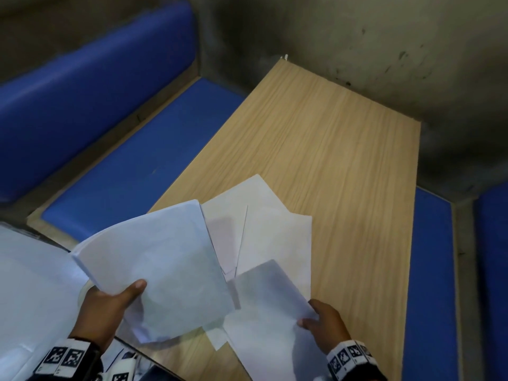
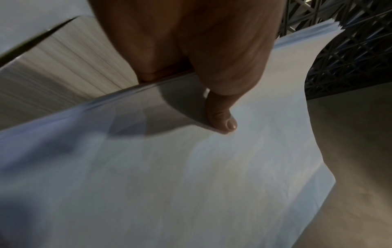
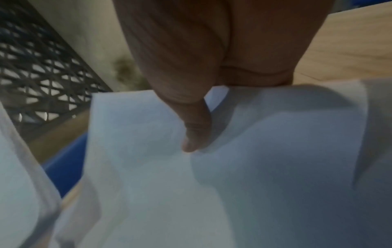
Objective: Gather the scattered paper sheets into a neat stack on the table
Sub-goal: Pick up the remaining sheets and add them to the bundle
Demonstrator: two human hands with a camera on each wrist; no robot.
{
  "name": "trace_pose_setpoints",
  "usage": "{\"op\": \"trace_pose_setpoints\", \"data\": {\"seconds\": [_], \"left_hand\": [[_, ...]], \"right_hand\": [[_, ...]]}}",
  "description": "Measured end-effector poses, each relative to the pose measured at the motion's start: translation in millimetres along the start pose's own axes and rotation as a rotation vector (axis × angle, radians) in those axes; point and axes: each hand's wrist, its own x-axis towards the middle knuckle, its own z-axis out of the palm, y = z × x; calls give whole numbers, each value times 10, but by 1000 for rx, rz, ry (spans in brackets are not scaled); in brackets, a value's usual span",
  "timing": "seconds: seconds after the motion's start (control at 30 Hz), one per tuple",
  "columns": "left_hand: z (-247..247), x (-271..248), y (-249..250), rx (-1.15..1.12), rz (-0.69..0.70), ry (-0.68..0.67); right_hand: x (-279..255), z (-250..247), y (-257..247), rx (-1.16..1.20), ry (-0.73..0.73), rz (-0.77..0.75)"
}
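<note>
My left hand (image 1: 110, 306) grips a bundle of white sheets (image 1: 156, 265) by its near edge, thumb on top, lifted above the table's left side; the left wrist view shows the thumb (image 2: 222, 117) pressed on the bundle (image 2: 191, 176). My right hand (image 1: 321, 325) pinches a single sheet (image 1: 269, 303) at its right edge, raised off the wooden table (image 1: 343, 149); the right wrist view shows its thumb (image 3: 197, 130) on the paper (image 3: 265, 159). Several more white sheets (image 1: 264, 224) lie overlapped on the table beyond both hands.
Blue padded benches (image 1: 132, 166) run along the table's left, and another blue bench (image 1: 431, 284) along its right. A grey wall (image 1: 357, 37) stands behind the far end. White fabric (image 1: 30, 292) covers the lower left.
</note>
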Motion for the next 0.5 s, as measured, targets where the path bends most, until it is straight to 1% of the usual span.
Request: {"op": "trace_pose_setpoints", "data": {"seconds": [0.07, 0.13, 0.17, 0.23, 0.37, 0.43, 0.5], "left_hand": [[-57, 26, -13, 7, 0, 9], [-104, 45, -1, 13, 5, 19], [-126, 49, 12, 12, 4, 24], [-162, 49, 42, 1, -1, 34], [-226, 67, 55, -17, -13, 51], [-242, 76, 54, -35, -22, 58], [-260, 91, 47, -52, -27, 62]], "right_hand": [[21, -130, -157, 175, 26, -60], [117, -210, -314, 315, 95, -73], [173, -227, -409, 347, 151, -67], [338, -231, -540, 367, 233, -6], [703, -64, -673, 283, 286, 188], [808, 38, -710, 173, 310, 221], [789, 101, -814, 148, 336, 231]]}}
